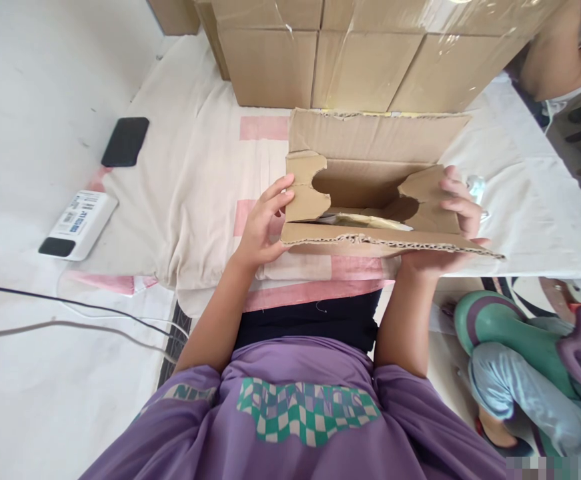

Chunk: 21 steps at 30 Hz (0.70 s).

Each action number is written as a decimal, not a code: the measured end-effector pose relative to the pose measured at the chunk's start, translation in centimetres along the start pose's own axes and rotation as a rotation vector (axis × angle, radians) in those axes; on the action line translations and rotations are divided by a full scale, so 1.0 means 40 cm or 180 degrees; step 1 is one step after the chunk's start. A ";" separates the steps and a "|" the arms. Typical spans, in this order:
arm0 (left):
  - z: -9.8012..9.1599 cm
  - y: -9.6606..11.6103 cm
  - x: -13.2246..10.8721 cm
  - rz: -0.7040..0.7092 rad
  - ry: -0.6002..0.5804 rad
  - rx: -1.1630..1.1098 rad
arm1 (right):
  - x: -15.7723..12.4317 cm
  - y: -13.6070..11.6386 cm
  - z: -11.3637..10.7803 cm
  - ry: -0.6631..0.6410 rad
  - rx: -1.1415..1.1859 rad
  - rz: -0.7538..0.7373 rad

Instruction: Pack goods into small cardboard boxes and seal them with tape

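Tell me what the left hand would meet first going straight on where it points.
The open cardboard box: the left hand appears to rest against its left side, though exact depth is unclear.

On my feed I see a white wall at left, a cream-and-pink cloth draped over the table, and pale floor at lower right.

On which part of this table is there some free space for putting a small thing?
Bare cloth shows between the black device and the left hand, though wrinkled. Another patch lies right of the clear object beside the right hand. Crowded: the far side, where stacked boxes stand just behind the open box.
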<state>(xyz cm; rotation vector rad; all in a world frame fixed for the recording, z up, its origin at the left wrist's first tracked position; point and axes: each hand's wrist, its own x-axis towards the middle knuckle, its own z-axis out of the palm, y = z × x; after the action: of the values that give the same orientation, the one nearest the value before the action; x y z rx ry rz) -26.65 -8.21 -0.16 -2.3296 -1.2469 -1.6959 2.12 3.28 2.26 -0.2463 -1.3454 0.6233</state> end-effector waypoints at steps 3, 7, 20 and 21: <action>-0.001 0.000 0.000 0.0023 -0.0019 -0.0043 | 0.000 0.004 -0.004 -0.0024 -0.0003 0.0000; -0.001 -0.002 -0.002 -0.0047 -0.0049 0.0089 | -0.001 0.013 -0.013 0.0085 0.0001 0.0165; -0.003 -0.007 -0.004 -0.0064 0.0026 0.0129 | -0.008 0.017 -0.013 -0.0017 -0.0047 0.0180; -0.005 -0.006 -0.004 -0.0071 0.0033 0.0101 | -0.008 0.019 -0.010 0.0012 -0.0083 0.0116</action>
<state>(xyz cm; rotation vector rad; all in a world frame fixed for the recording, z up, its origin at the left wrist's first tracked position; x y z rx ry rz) -26.98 -8.23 -0.32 -2.2952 -1.2930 -1.6796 2.27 3.82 1.52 -0.2937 -1.3485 0.6358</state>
